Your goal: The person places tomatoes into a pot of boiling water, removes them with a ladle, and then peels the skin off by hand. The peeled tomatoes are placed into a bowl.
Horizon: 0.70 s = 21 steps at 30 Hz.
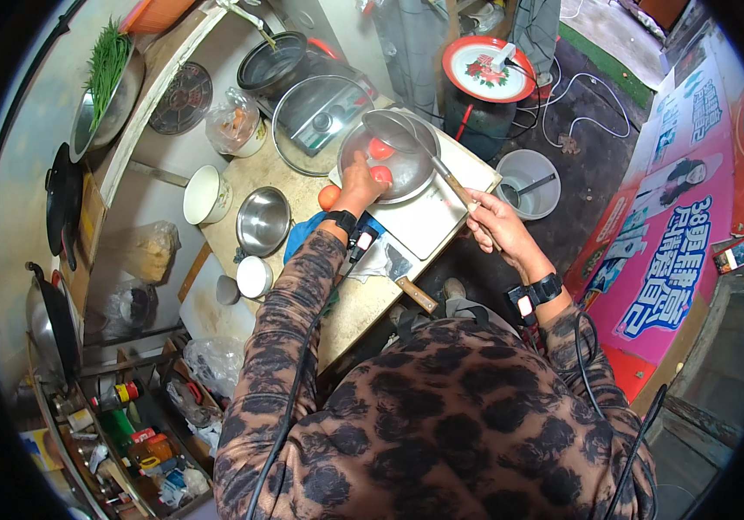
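A wide metal bowl (425, 179) holds an upper red tomato (381, 149) and a lower red tomato (381, 175). Over its left rim reaches my left hand (361, 180), with the thumb and fingers around the near side of the lower tomato; whether they grip it is unclear. My right hand (500, 224) grips the wooden handle (457, 188) of a long metal ladle or skimmer. Its round head (390, 132) hangs over the bowl, above the tomatoes. Just left of my left hand, another tomato (328, 197) rests on the table.
Under the bowl lies a white cutting board (418, 224). A cleaver's wooden handle (416, 294) juts past the table edge. Left stand a steel bowl (263, 221) and a white enamel bowl (207, 195). A glass lid (323, 127) leans behind. A plastic bucket (531, 185) is on the floor.
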### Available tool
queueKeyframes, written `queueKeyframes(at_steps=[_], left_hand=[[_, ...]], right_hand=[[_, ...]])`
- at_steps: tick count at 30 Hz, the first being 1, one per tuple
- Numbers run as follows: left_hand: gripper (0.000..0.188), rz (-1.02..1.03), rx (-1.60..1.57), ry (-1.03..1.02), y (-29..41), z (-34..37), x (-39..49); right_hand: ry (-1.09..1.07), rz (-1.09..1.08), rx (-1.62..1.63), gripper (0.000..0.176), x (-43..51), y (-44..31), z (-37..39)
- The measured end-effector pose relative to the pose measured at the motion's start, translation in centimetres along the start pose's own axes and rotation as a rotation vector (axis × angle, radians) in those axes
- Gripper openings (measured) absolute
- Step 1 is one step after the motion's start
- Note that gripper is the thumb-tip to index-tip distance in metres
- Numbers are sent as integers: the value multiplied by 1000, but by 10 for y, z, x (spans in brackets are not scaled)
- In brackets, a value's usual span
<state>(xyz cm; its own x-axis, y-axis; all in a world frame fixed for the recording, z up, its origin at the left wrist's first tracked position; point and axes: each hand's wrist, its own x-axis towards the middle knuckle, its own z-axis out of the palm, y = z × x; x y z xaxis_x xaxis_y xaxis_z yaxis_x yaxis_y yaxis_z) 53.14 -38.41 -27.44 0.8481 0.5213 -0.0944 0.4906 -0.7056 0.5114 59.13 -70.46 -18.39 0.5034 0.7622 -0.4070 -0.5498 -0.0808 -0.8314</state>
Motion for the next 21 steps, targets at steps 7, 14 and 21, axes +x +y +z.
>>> queueKeyframes(at_steps=[7, 14, 21], left_hand=[[66, 86, 25, 31, 1, 13, 1], [30, 160, -369, 397, -20, -69, -40], [32, -119, -627, 225, -106, -67, -140]], right_hand=[[15, -10, 2, 56, 1, 2, 0], [-5, -25, -28, 57, -3, 0, 1], [52, -98, -24, 54, -13, -1, 12]])
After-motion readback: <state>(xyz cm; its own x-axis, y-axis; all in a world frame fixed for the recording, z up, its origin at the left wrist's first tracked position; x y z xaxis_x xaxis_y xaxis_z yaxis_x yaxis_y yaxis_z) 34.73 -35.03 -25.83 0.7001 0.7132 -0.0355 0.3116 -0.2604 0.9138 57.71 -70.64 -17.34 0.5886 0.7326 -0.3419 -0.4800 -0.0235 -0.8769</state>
